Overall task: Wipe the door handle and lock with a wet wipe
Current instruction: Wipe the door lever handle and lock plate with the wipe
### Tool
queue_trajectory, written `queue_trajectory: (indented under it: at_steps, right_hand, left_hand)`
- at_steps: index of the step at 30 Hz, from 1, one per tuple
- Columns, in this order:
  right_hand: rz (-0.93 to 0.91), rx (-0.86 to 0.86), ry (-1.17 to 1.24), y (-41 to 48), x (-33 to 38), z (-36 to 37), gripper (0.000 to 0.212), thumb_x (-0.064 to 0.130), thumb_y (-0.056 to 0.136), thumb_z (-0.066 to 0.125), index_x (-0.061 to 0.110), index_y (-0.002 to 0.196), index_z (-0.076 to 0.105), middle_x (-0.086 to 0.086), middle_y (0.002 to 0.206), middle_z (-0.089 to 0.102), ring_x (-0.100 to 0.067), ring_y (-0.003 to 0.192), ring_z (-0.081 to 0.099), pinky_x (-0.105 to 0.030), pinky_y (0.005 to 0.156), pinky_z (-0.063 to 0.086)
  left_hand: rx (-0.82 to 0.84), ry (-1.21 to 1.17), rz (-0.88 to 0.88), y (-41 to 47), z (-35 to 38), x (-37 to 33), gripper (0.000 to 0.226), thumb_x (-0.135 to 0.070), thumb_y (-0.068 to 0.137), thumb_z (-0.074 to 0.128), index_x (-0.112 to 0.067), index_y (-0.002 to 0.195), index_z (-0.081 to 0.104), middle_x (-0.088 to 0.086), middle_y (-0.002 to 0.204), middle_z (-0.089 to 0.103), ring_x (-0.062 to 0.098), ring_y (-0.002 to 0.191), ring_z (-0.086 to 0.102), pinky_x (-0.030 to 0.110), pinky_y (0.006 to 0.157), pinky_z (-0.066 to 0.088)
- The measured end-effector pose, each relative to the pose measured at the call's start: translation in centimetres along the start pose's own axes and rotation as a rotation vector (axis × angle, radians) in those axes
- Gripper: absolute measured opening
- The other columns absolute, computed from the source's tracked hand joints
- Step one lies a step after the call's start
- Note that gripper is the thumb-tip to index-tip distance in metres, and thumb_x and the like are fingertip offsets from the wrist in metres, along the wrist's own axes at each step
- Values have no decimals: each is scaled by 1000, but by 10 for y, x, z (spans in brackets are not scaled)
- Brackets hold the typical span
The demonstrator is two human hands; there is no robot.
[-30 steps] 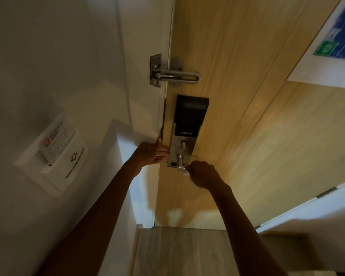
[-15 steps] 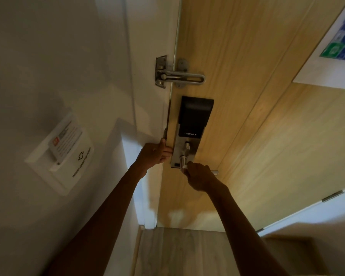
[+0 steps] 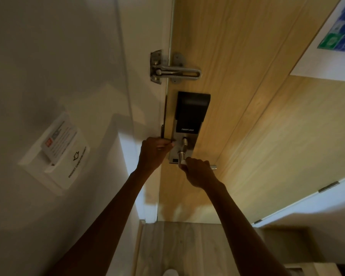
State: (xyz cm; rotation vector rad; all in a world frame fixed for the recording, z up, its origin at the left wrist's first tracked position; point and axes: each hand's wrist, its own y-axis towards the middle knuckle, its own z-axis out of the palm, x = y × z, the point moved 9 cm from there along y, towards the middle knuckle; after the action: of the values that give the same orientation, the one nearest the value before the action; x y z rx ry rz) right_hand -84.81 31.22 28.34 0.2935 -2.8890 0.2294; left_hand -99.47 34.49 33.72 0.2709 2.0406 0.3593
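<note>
A silver and black smart lock (image 3: 191,112) sits on the wooden door (image 3: 247,116). Its metal lever handle (image 3: 181,156) sticks out below the black panel. My right hand (image 3: 199,172) grips the lever near its bend, with a small bit of white wet wipe (image 3: 182,163) showing under the fingers. Only the lever's tip (image 3: 213,166) pokes out past the hand. My left hand (image 3: 153,154) rests with its fingers against the door edge, touching the left side of the lock plate.
A metal swing-bar guard (image 3: 177,72) spans door and frame above the lock. A white key-card holder (image 3: 58,150) hangs on the left wall. A blue and green notice (image 3: 331,46) is stuck on the door at top right. Wooden floor (image 3: 187,246) lies below.
My right hand has slid a little left along the lever toward its bend, uncovering the lever's tip. The left hand has stayed at the door edge.
</note>
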Motion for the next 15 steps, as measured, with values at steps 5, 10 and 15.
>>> queue_trajectory:
  at_steps: [5,10,15]
  right_hand:
    - [-8,-78,-75,-23,-62,-13,30,39,100,38,14,110,54,-5,101,61,-24,87,59,-43,95,41]
    - [-99,-80,-97,-13,-16,0,23,24,100,40,13,114,55,-10,111,59,-28,100,58,-44,102,33]
    - [-122,-82,-20,-6,-18,-1,24,30,100,41,15,115,51,-7,110,62,-25,96,61,-42,97,40]
  left_hand:
    - [6,41,34,10,-3,0,21,-23,87,68,-5,96,75,9,85,77,17,78,73,29,80,58]
    - [36,102,68,13,1,1,22,-26,87,67,-7,88,77,7,73,75,14,66,70,23,69,53]
    - [41,67,36,15,1,6,23,-28,87,68,-8,81,77,0,56,65,13,53,62,25,58,48]
